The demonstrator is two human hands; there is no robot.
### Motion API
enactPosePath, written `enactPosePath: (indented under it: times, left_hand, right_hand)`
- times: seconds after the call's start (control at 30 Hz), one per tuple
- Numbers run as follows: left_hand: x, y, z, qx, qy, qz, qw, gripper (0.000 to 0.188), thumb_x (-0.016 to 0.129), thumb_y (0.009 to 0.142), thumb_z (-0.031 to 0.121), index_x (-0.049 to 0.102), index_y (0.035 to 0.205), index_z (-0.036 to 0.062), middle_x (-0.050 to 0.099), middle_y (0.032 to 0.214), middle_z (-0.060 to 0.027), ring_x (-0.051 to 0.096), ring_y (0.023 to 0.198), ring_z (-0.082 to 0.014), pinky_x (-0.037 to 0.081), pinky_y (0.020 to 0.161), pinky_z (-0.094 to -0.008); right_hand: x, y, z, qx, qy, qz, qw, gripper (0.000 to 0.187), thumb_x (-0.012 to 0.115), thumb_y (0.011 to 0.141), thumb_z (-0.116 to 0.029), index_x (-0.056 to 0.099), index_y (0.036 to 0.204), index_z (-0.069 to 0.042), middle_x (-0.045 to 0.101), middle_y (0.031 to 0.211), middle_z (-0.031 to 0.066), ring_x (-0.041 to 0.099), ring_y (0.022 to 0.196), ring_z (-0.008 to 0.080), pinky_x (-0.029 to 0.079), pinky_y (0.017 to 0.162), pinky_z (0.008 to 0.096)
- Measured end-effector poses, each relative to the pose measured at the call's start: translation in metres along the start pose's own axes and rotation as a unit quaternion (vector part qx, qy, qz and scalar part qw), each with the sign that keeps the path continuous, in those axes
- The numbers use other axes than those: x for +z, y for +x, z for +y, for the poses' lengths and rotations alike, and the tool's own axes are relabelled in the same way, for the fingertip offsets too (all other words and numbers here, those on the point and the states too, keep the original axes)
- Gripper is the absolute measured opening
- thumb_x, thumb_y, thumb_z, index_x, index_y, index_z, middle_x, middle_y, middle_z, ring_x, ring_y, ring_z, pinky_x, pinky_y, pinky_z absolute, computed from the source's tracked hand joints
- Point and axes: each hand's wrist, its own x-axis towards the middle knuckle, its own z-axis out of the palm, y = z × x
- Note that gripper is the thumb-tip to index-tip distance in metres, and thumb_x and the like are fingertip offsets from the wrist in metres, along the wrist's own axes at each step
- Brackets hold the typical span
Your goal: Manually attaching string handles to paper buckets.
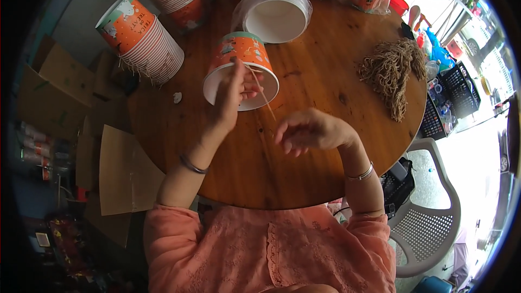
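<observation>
An orange paper bucket (242, 49) with a pale green base lies on its side on the round wooden table, its white mouth toward me. My left hand (232, 95) is at that mouth, thumb by the upper rim and fingers curled inside, gripping the wall. From beside the thumb a thin tan cord (266, 97) stretches fairly straight down to the right. It leads to the bent fingers of my right hand (309, 131), held above the table; the cord's far end is lost at the fingertips.
A stack of matching buckets (149, 49) leans at the left. Behind, a plastic-wrapped white stack (277, 19) points its mouth at me, with more wrapped stacks around. Tan cords (392, 73) lie heaped at the right. Cardboard (127, 171) stands left, a grey chair (426, 228) right.
</observation>
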Motion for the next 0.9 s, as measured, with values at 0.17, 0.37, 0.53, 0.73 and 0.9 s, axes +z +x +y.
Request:
enactPosePath:
  times: [0.17,0.37,0.53,0.73,0.9]
  left_hand:
    - [0.036,-0.071,-0.030,0.086,-0.058,-0.110,0.989,0.044,0.040,0.104,0.036,0.058,0.114,-0.0025,0.060,0.081,-0.0048,0.058,0.075,-0.0115,0.051,0.073,-0.0267]
    - [-0.003,-0.100,-0.060,0.058,0.046,-0.140,0.987,0.029,0.049,0.102,0.025,0.060,0.100,-0.0010,0.055,0.070,-0.0017,0.055,0.063,-0.0098,0.053,0.076,-0.0318]
    - [-0.035,-0.106,-0.065,0.003,0.045,-0.111,0.993,0.021,0.053,0.100,0.017,0.061,0.096,-0.0010,0.057,0.071,-0.0015,0.056,0.062,-0.0089,0.053,0.074,-0.0291]
    - [-0.015,-0.093,-0.052,0.162,0.230,-0.093,0.955,0.013,0.062,0.093,0.010,0.063,0.094,-0.0028,0.063,0.073,-0.0078,0.061,0.063,-0.0105,0.048,0.053,-0.0252]
    - [-0.004,-0.066,-0.027,0.210,0.272,-0.097,0.934,0.011,0.061,0.093,0.008,0.063,0.092,-0.0024,0.066,0.076,-0.0092,0.065,0.067,-0.0128,0.049,0.054,-0.0281]
  right_hand:
    - [0.008,0.006,0.015,-0.107,0.081,0.013,0.991,0.012,0.053,0.096,-0.004,0.062,0.104,-0.002,0.067,0.090,0.0045,0.066,0.077,0.0114,0.054,0.066,0.0230]
    - [-0.020,0.004,0.016,-0.083,0.167,0.284,0.940,0.011,0.056,0.096,-0.010,0.061,0.103,-0.003,0.065,0.086,0.0032,0.063,0.071,0.0104,0.052,0.061,0.0226]
    - [-0.025,0.005,0.016,-0.058,0.054,0.374,0.924,0.014,0.056,0.094,-0.008,0.061,0.106,-0.002,0.063,0.086,0.0039,0.060,0.068,0.0112,0.049,0.060,0.0240]
    - [0.029,0.018,0.007,-0.065,-0.144,0.291,0.944,0.021,0.058,0.094,-0.009,0.060,0.112,0.000,0.065,0.095,0.0133,0.062,0.073,0.0128,0.051,0.064,0.0301]
    - [0.037,0.037,0.038,-0.056,0.055,0.179,0.981,0.034,0.060,0.096,-0.020,0.054,0.121,0.002,0.066,0.094,0.0072,0.063,0.071,0.0112,0.052,0.061,0.0256]
